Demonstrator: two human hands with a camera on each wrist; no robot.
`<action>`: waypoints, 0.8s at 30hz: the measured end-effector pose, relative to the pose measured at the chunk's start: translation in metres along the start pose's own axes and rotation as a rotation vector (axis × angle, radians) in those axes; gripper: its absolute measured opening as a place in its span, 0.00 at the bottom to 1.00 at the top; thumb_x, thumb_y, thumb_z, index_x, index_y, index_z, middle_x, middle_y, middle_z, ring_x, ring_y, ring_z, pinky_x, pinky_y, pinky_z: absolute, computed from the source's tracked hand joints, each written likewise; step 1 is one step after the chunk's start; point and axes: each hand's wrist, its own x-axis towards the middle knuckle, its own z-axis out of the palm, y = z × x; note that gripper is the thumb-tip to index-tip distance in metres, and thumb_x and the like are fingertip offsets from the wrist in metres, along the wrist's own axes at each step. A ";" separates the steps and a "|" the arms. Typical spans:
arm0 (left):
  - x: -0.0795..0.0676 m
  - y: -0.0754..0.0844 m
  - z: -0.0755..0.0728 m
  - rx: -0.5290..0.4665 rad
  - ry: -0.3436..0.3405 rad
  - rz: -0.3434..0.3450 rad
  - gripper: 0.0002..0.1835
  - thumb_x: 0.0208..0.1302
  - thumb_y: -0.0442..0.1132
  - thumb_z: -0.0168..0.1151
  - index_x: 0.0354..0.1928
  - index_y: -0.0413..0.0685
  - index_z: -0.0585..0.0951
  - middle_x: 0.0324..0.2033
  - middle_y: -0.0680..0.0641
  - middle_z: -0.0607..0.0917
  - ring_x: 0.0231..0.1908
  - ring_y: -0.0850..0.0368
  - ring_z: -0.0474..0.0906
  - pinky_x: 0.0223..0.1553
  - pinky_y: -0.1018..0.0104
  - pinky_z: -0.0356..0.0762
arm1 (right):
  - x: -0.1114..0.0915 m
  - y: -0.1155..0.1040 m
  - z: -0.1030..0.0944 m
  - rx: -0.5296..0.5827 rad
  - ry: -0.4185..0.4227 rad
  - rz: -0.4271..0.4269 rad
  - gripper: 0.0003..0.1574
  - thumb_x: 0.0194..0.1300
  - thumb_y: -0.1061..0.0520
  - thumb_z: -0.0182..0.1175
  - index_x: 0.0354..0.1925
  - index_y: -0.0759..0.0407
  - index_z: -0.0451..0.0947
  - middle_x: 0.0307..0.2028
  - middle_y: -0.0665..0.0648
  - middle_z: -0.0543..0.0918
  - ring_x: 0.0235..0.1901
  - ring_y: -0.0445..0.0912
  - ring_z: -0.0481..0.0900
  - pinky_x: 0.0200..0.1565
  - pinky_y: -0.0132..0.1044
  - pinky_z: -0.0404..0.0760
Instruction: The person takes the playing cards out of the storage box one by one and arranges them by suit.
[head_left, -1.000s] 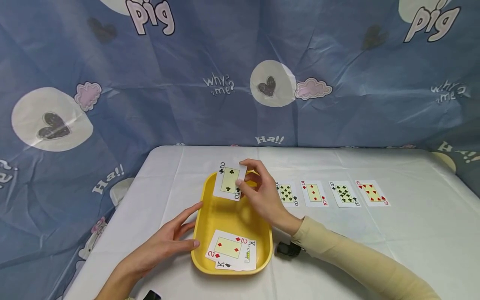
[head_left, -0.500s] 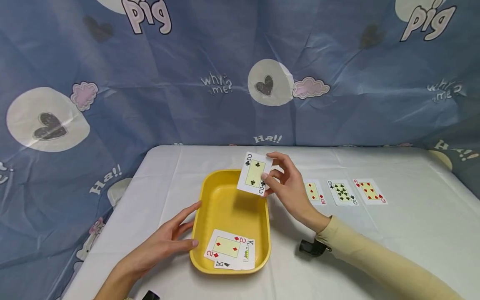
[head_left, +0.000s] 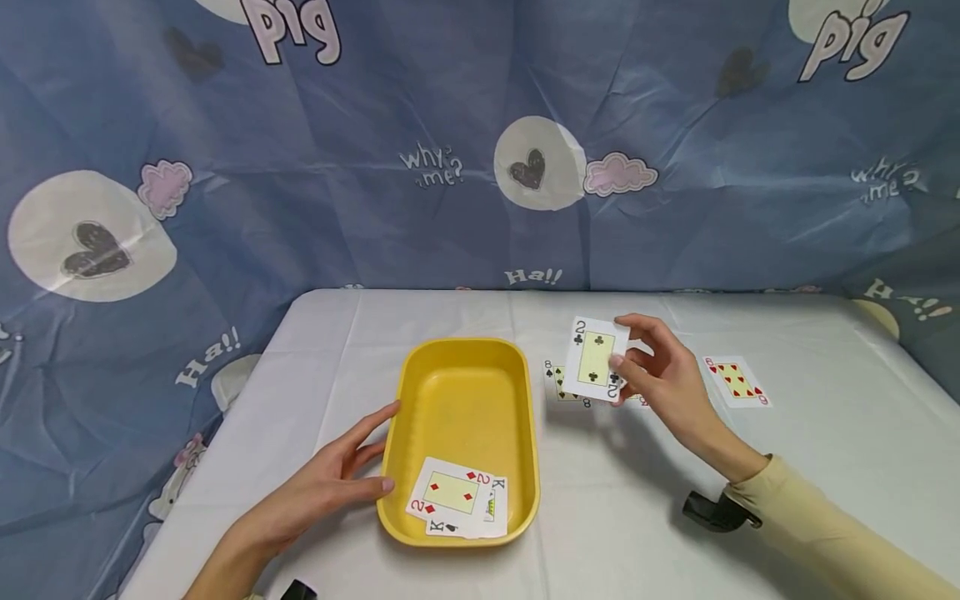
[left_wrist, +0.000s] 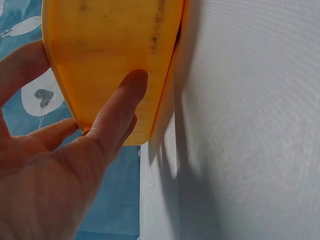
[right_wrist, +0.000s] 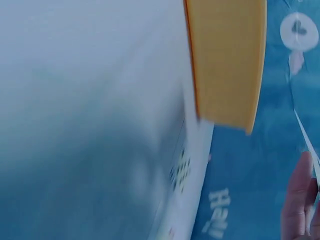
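My right hand (head_left: 671,392) pinches a two of clubs playing card (head_left: 596,358) by its right side, thumb over the face, above the row of cards right of the tray. The right wrist view has this card (right_wrist: 306,135) nearly edge-on, near the fingers. My left hand (head_left: 322,487) rests against the left side of a yellow tray (head_left: 450,408), fingers spread and loosely straight. Its thumb (left_wrist: 122,102) lies on the tray's outer wall in the left wrist view. Inside the tray, a two of diamonds (head_left: 450,492) partly covers a king (head_left: 491,518).
A black eight (head_left: 557,385) lies face up right of the tray, partly behind the held card. Farther right is a six of hearts (head_left: 738,383). Cards between them are mostly hidden by my right hand. A blue printed cloth (head_left: 442,233) hangs behind the white-covered table (head_left: 637,517).
My right hand has moved right with the two of clubs, from over the tray to over the card row. The left hand stays against the tray.
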 end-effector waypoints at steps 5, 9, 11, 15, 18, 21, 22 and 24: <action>0.000 0.000 0.000 -0.003 0.002 0.008 0.46 0.62 0.39 0.69 0.76 0.68 0.55 0.76 0.51 0.49 0.73 0.45 0.49 0.68 0.39 0.50 | -0.014 -0.003 -0.032 -0.075 -0.004 0.066 0.29 0.68 0.73 0.55 0.65 0.61 0.67 0.47 0.60 0.69 0.34 0.43 0.77 0.26 0.35 0.81; -0.001 0.000 0.000 -0.002 0.002 0.012 0.46 0.62 0.39 0.69 0.76 0.67 0.55 0.76 0.51 0.49 0.73 0.46 0.50 0.68 0.39 0.50 | -0.025 -0.003 -0.056 -0.148 -0.048 0.114 0.28 0.70 0.72 0.54 0.65 0.59 0.66 0.50 0.60 0.72 0.39 0.43 0.79 0.29 0.34 0.81; -0.001 0.000 0.000 -0.004 0.001 0.012 0.46 0.62 0.39 0.69 0.76 0.67 0.55 0.76 0.51 0.49 0.73 0.46 0.50 0.68 0.40 0.50 | -0.031 -0.002 -0.067 -0.221 -0.074 0.141 0.27 0.70 0.71 0.54 0.65 0.60 0.65 0.50 0.59 0.73 0.39 0.43 0.80 0.30 0.34 0.81; 0.000 0.001 0.000 -0.001 0.003 0.013 0.46 0.62 0.39 0.69 0.76 0.66 0.55 0.76 0.50 0.51 0.73 0.46 0.52 0.68 0.40 0.50 | -0.044 -0.001 -0.089 -0.367 -0.131 0.195 0.27 0.69 0.69 0.56 0.64 0.62 0.65 0.49 0.60 0.72 0.38 0.43 0.80 0.29 0.35 0.80; 0.001 0.002 0.000 0.003 0.016 -0.002 0.45 0.61 0.39 0.69 0.76 0.67 0.56 0.76 0.51 0.50 0.73 0.45 0.52 0.68 0.38 0.50 | -0.055 0.002 -0.104 -0.435 -0.162 0.249 0.27 0.70 0.65 0.58 0.64 0.63 0.65 0.48 0.59 0.71 0.37 0.42 0.80 0.29 0.37 0.79; 0.001 0.001 0.000 0.003 0.026 -0.020 0.45 0.61 0.40 0.70 0.76 0.69 0.56 0.76 0.53 0.49 0.73 0.45 0.50 0.68 0.37 0.49 | -0.066 0.007 -0.117 -0.525 -0.182 0.243 0.26 0.68 0.66 0.60 0.62 0.65 0.67 0.46 0.57 0.74 0.35 0.41 0.79 0.27 0.37 0.78; 0.000 0.001 0.000 0.004 0.028 -0.023 0.45 0.61 0.41 0.70 0.76 0.69 0.56 0.76 0.53 0.48 0.73 0.45 0.50 0.67 0.36 0.48 | -0.068 0.008 -0.121 -0.570 -0.189 0.242 0.26 0.66 0.67 0.61 0.61 0.66 0.68 0.45 0.56 0.75 0.36 0.40 0.79 0.28 0.36 0.78; 0.000 0.001 0.000 0.005 0.028 -0.024 0.45 0.61 0.40 0.70 0.76 0.69 0.56 0.76 0.52 0.49 0.73 0.45 0.50 0.67 0.36 0.48 | -0.072 0.009 -0.127 -0.657 -0.200 0.242 0.26 0.63 0.69 0.63 0.59 0.67 0.70 0.44 0.56 0.77 0.35 0.39 0.78 0.28 0.34 0.77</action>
